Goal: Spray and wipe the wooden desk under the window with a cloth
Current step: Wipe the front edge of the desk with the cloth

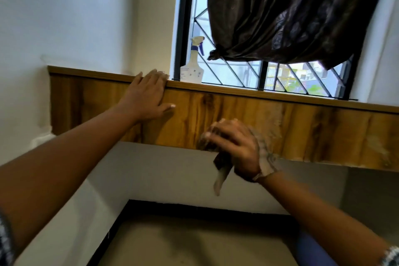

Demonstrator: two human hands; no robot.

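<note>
The wooden desk (313, 129) runs as a brown grained surface under the window. My left hand (149, 95) lies flat on its far left part, fingers straight and reaching the raised back edge. My right hand (235, 147) is at the desk's near edge and grips a pale, blurred cloth (264, 153); the cloth wraps over the hand and one end hangs down below the edge. A clear spray bottle (193, 65) with a blue and white trigger head stands upright on the sill by the window frame, beyond both hands.
A dark curtain (291, 11), knotted at its lower end, hangs over the barred window (237, 73). White walls stand left and right. Below the desk are a white wall and a dark-edged floor (194, 244). A blue object (313, 250) shows at the lower right.
</note>
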